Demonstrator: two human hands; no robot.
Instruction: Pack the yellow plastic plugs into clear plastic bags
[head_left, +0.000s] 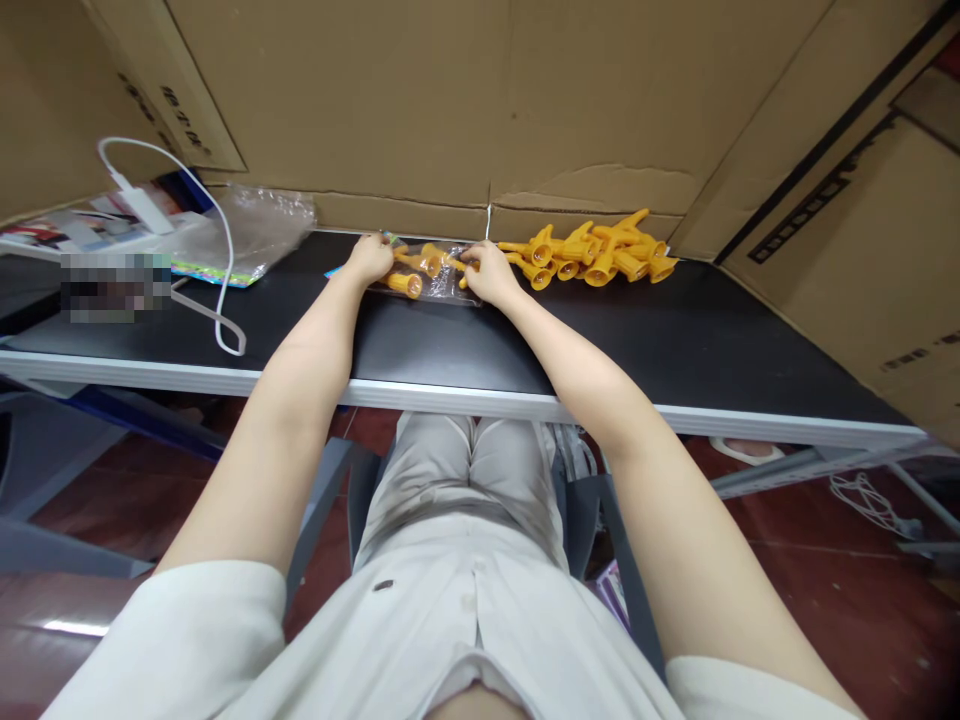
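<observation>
A clear plastic bag [439, 285] lies on the black table [675, 340] at the far side, with a few yellow plastic parts [406, 284] inside it. My left hand [369, 256] is closed on the bag's left end. My right hand [489, 272] pinches the bag's right end near a yellow part. A pile of several loose yellow parts [592, 255] lies just right of my right hand.
Cardboard sheets [465, 100] wall the table at the back and right. At the left lie a stack of clear bags [262, 225], a white charger with a looped cable [225, 300] and printed papers [67, 230]. The table's pale front edge [450, 398] runs above my lap.
</observation>
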